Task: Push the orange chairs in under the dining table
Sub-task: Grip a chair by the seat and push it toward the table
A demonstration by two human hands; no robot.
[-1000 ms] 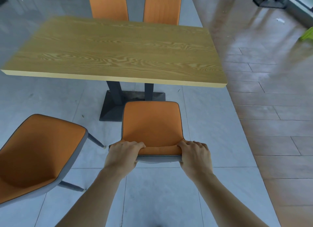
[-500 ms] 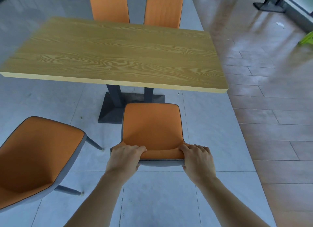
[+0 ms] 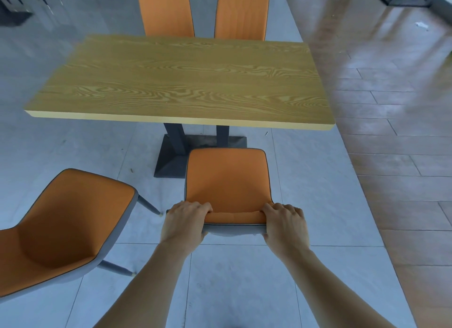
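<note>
Head view: left hand [image 3: 186, 221] and right hand [image 3: 285, 223] each clench the orange chair [image 3: 227, 181] backrest's top edge. Its seat sits short of the tabletop [image 3: 181, 83].

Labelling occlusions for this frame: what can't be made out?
All head view:
- Held chair: legs hidden under its seat.
- Left chair: cut off by the left edge.
- Far chairs: seats hidden behind the table.
- Fingers: tips curled behind the backrest.

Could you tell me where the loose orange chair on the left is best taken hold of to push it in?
Take the left chair by its backrest's top edge, from behind. It stands angled away from the table, so turn it first.
</note>
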